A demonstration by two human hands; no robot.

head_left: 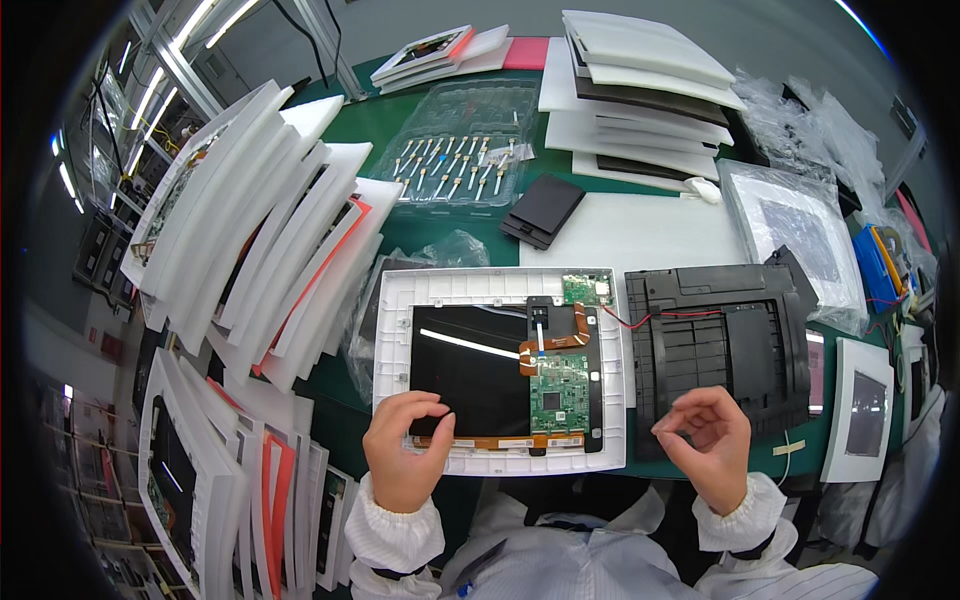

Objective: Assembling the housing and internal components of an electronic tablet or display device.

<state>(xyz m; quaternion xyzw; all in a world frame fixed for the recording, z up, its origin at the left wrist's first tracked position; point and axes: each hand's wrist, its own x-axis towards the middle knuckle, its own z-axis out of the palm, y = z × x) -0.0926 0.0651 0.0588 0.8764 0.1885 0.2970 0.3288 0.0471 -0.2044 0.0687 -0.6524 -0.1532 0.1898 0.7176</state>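
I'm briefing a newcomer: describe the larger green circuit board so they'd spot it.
Find the central white frame. Inside it, right of the glossy black panel, the larger circuit board lies at lower right. The smaller board sits in the frame's upper-right corner; the larger one bears a dark square chip.

Two hands [403,455] [712,445], two sleeves [393,530] [740,518], one large black cover [750,345].

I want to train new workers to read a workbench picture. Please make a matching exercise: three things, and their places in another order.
1. large green circuit board
2. ribbed black plastic shell
3. shallow clear plastic tray

A. beyond the central white plastic frame
B. inside that frame
C. right of that frame

Pairs: 1-B; 2-C; 3-A
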